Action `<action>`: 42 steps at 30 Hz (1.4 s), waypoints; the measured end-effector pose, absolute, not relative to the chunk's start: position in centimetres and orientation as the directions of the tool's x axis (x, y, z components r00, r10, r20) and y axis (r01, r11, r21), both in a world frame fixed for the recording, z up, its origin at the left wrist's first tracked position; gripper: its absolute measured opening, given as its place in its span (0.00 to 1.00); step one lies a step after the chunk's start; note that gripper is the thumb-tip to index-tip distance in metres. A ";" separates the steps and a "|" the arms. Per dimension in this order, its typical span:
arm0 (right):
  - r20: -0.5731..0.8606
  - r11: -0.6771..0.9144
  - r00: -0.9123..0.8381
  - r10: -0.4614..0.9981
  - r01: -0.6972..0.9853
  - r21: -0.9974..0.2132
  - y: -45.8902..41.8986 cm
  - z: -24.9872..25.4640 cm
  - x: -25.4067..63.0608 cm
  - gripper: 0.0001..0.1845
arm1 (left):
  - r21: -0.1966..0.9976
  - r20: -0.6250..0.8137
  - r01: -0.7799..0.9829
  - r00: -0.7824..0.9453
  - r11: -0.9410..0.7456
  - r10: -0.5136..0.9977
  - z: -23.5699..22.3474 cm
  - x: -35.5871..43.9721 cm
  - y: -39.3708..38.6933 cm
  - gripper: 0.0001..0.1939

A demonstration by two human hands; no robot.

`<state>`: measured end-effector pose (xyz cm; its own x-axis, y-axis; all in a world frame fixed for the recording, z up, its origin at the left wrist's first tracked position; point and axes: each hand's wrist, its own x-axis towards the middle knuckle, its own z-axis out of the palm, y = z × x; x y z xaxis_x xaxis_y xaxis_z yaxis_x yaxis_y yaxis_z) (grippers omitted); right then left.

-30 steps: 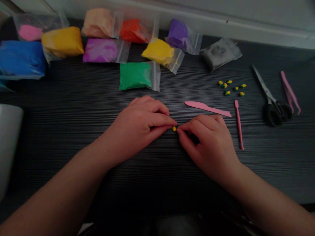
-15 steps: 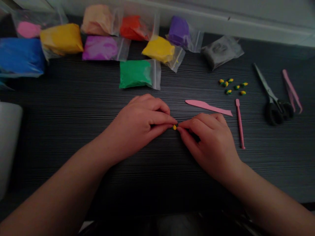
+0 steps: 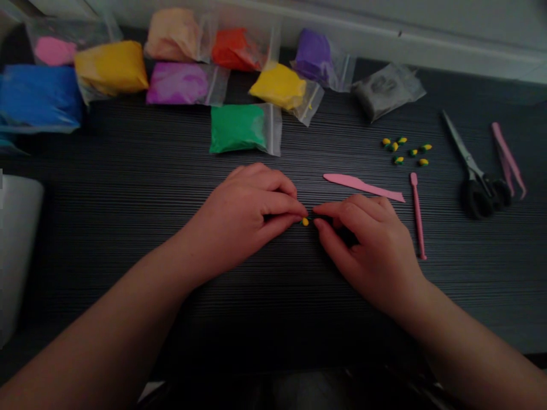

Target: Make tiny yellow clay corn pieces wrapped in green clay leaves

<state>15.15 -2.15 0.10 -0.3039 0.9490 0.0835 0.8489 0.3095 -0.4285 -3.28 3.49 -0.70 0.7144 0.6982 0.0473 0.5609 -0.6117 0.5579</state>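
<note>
My left hand (image 3: 252, 210) pinches a tiny yellow-and-green clay piece (image 3: 305, 222) between thumb and forefinger, just above the dark table. My right hand (image 3: 363, 239) is close by on the right, its thumb and forefinger slightly apart beside the piece, with nothing visible gripped between them. A speck of green shows near its fingertips; whether they touch it I cannot tell. Beyond the right hand lie a pink clay knife (image 3: 363, 187) and a thin pink modelling tool (image 3: 417, 216). Several finished-looking yellow-and-green clay pieces (image 3: 399, 160) are grouped farther back.
Bags of coloured clay line the back, among them green (image 3: 237, 128), yellow (image 3: 278, 86), blue (image 3: 40, 98) and black (image 3: 380, 91). Scissors (image 3: 476, 176) and pink tweezers (image 3: 508, 159) lie at the right. A white object (image 3: 19, 250) stands at the left edge.
My right thumb and forefinger have parted and drawn slightly right, away from the clay piece. My left hand keeps its pinch. The whole view has shifted slightly.
</note>
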 end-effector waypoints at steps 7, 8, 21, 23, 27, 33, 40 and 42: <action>0.105 0.315 -0.303 0.947 0.823 -0.472 -2.3 0.6 15.4 0.07 | 0.585 0.051 0.568 0.686 -0.578 0.726 -0.6 -3.2 3.3 0.10; 0.117 0.322 -0.305 0.945 0.814 -0.483 -2.4 0.7 15.5 0.06 | 0.600 0.052 0.567 0.676 -0.564 0.735 -0.6 -3.2 3.3 0.10; 0.442 0.444 -0.176 0.880 0.636 -0.631 -1.6 4.6 16.7 0.09 | 0.980 0.015 0.170 0.444 -0.101 0.896 4.0 -2.5 3.7 0.09; 0.519 0.495 -0.165 0.839 0.627 -0.601 -1.1 6.9 16.6 0.11 | 0.993 0.059 0.068 0.398 -0.093 0.916 5.8 -2.0 3.9 0.09; 0.642 0.538 -0.056 0.765 0.605 -0.587 -0.6 12.1 15.9 0.12 | 0.979 0.198 -0.019 0.356 -0.205 0.913 10.5 -0.7 4.3 0.10; 0.755 0.596 0.084 0.650 0.561 -0.575 -1.3 16.4 14.8 0.10 | 0.877 0.467 0.015 0.208 -0.480 0.860 15.5 0.3 3.1 0.06; 0.767 0.584 0.131 0.629 0.570 -0.577 -2.6 17.2 14.5 0.10 | 0.688 0.684 0.343 -0.010 -0.640 0.729 16.6 0.7 0.4 0.11; 0.738 0.573 0.131 0.662 0.545 -0.611 -2.6 17.2 14.4 0.11 | 0.611 0.744 0.380 0.026 -0.695 0.668 16.7 0.8 0.2 0.13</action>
<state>14.40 -2.60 17.18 0.1306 0.6624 0.7377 0.5454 0.5734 -0.6114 0.76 0.23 16.66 0.0264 0.6680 0.7437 0.3800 -0.6948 0.6106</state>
